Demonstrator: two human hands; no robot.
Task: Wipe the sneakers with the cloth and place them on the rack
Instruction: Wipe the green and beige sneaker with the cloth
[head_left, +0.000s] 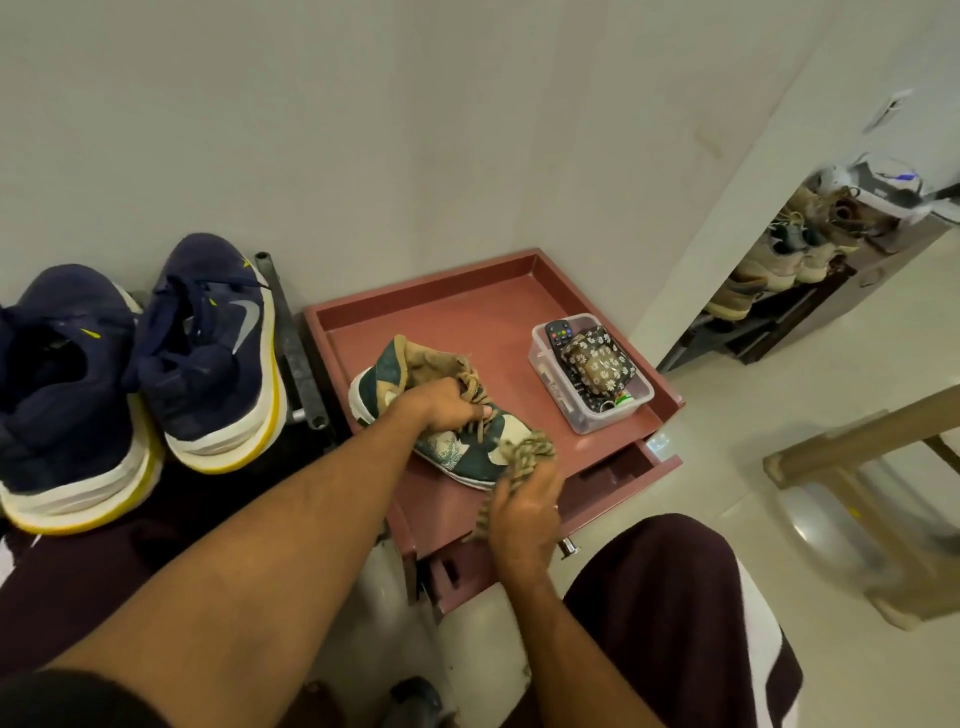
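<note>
A worn green sneaker (395, 376) with tan trim, tan laces and a white sole lies tilted on its side on a red cabinet top (467, 312), heel toward the wall, gripped at the laces by the left hand (447, 408). A striped tan cloth (524, 454), bunched in the right hand (524, 514), presses on its toe. Two navy sneakers (208, 353) with white and yellow soles stand side by side on the dark metal rack (298, 348) at the left.

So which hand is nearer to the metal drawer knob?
Right. The right hand, holding the cloth, is just beside the knob; the left hand grips the green sneaker farther back.
</note>
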